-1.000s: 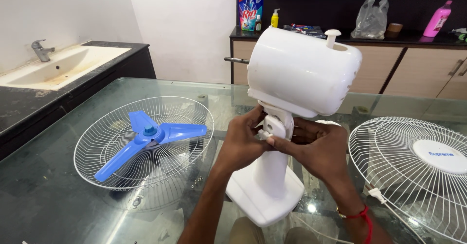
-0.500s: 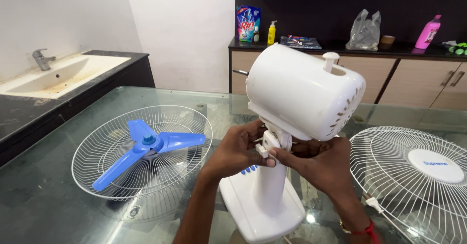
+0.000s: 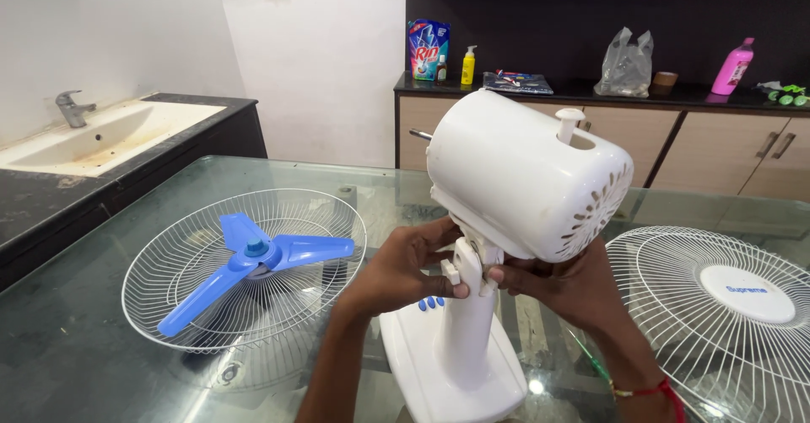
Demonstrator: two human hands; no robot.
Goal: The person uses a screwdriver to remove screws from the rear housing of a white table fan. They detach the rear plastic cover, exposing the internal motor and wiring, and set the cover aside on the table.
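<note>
A white table fan body [image 3: 506, 220] stands on the glass table [image 3: 76, 339], near its front edge and between two wire grilles. Its rounded motor housing [image 3: 527, 170] tilts on the neck joint [image 3: 468, 271], with a white knob [image 3: 570, 123] on top and a thin metal shaft [image 3: 420, 134] poking out at the back left. The flat base [image 3: 447, 364] is partly cut off by the bottom edge of the view.

The left hand [image 3: 396, 271] presses against the left side of the joint, fingers curled onto it, thumb near a small white tab. The right hand [image 3: 569, 288] comes from the other side, fingers closed against the joint; the housing covers most of them, so how the fingertips sit cannot be made out. A red thread [image 3: 645, 389] circles the right wrist.

On the left lies a white wire grille [image 3: 169, 263], dish up, holding a blue three-blade propeller [image 3: 253, 258]. On the right a second grille [image 3: 717, 305] with a white centre cap runs out of the picture. Beyond the table are a stone counter with a sink [image 3: 110, 132] and tap [image 3: 72, 107], and a cabinet [image 3: 717, 161] bearing a blue pouch [image 3: 428, 49], a yellow bottle [image 3: 467, 66], a clear bag [image 3: 629, 64] and a pink bottle [image 3: 731, 67].
</note>
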